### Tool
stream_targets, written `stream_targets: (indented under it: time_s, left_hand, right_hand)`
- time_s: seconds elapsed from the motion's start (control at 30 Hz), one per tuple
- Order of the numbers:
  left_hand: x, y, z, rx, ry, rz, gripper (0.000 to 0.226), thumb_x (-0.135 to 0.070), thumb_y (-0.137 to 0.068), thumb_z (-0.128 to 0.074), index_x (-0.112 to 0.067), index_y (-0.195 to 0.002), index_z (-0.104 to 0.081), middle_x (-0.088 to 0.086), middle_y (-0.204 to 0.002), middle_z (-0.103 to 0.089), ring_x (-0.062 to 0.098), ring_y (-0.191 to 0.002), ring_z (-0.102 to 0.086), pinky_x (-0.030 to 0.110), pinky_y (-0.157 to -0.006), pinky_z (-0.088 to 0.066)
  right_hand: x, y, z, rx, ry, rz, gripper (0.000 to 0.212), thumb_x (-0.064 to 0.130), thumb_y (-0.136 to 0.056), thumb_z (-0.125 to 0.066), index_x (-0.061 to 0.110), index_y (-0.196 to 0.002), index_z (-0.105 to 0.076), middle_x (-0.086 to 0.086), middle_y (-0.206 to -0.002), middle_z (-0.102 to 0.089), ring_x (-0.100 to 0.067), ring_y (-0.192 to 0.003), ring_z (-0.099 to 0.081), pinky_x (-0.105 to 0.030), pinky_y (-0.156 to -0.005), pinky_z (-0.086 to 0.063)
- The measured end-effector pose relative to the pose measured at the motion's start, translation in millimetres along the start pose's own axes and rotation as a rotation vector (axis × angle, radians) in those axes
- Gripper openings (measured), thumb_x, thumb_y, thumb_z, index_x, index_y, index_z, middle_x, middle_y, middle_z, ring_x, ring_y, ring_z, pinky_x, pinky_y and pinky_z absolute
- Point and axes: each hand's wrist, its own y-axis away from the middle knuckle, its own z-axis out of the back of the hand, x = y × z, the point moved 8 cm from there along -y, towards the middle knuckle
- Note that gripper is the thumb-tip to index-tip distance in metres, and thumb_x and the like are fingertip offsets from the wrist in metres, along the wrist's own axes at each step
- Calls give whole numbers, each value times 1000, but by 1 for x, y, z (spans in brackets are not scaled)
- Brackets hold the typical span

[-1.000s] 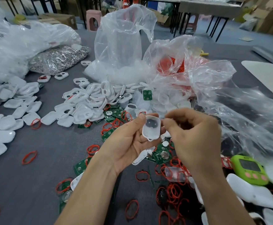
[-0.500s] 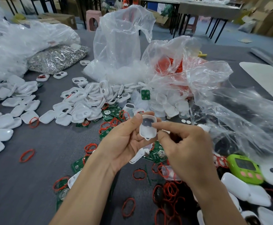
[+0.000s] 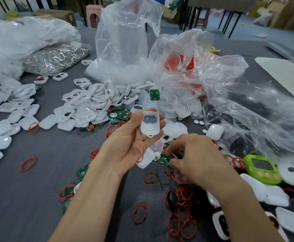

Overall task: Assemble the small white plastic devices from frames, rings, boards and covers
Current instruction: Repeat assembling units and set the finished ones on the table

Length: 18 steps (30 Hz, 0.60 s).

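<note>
My left hand (image 3: 130, 142) holds a small white frame (image 3: 150, 123) upright between thumb and fingertips, a dark insert showing in its upper half. My right hand (image 3: 195, 158) is lower and to the right, palm down, fingers curled over green boards (image 3: 162, 158) on the table; what its fingertips hold is hidden. A white cover (image 3: 145, 159) lies under my left palm's edge. Red rings (image 3: 182, 196) lie scattered below both hands. A heap of white frames (image 3: 90, 105) sits behind.
Large clear plastic bags (image 3: 125, 41) stand at the back, one with red parts (image 3: 177, 62). White covers (image 3: 6, 119) spread at the left. A green timer (image 3: 262, 168) lies at the right. A bag of metal clips (image 3: 55, 58) sits far left on the grey table (image 3: 38, 189).
My right hand has left the frame and dropped down to the boards on the table. My left hand still holds the frame, now tilted more upright.
</note>
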Motion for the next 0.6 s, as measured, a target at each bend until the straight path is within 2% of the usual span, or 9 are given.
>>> stream_targets:
  time_s: [0.07, 0.17, 0.3, 0.37, 0.43, 0.5, 0.6]
  left_hand:
    - [1, 0, 1, -2, -8, 2, 36, -34, -89, -57, -10, -92, -83, 15, -109, -76, 23, -92, -77, 32, -70, -63]
    - [2, 1, 0, -3, -24, 4, 36, -34, -90, -56, -11, -92, -84, 14, -110, -77, 23, -95, -77, 32, -70, -63]
    - [4, 1, 0, 1, -31, 12, 35, -33, -89, -57, -11, -93, -83, 15, -110, -77, 23, -96, -77, 32, -71, -63]
    - [5, 1, 0, 14, -29, 11, 32, -32, -88, -59, -12, -94, -83, 15, -112, -76, 25, -98, -76, 34, -74, -63]
    - [6, 0, -2, 32, -37, 3, 30, -29, -88, -60, -13, -94, -83, 15, -112, -76, 26, -102, -75, 38, -77, -63]
    - [7, 0, -3, 46, -41, 2, 28, -28, -87, -60, -13, -94, -83, 15, -112, -76, 27, -104, -75, 39, -77, -63]
    - [7, -1, -3, 52, -62, 8, 28, -28, -87, -61, -15, -95, -83, 14, -113, -76, 27, -104, -75, 39, -77, -63]
  right_hand:
    - [3, 0, -1, 13, 4, 8, 24, 19, -84, -78, 38, -98, -78, 16, -111, -70, -6, -89, -64, -20, -82, -48]
    - [4, 2, -1, 3, 51, 25, 29, 16, -87, -75, 37, -107, -76, 17, -109, -64, -13, -102, -64, -24, -85, -48]
    - [2, 6, 3, -3, 63, 42, 22, 16, -83, -77, 34, -96, -76, 15, -102, -63, -11, -95, -62, -24, -80, -48]
    - [4, 8, 11, -57, 34, 84, 18, 16, -81, -79, 32, -86, -72, 14, -87, -65, -5, -81, -61, -18, -68, -46]
    - [1, 9, 24, -184, -119, 108, 22, 14, -78, -81, 29, -77, -65, 15, -74, -64, -3, -68, -59, -13, -56, -42]
    - [-8, 9, 39, -319, -379, 97, 24, 15, -81, -82, 31, -80, -65, 20, -74, -65, -4, -62, -60, -13, -57, -46]
    - [-17, 7, 43, -377, -742, 63, 26, 12, -89, -76, 36, -95, -69, 6, -78, -71, -16, -60, -65, -36, -63, -59]
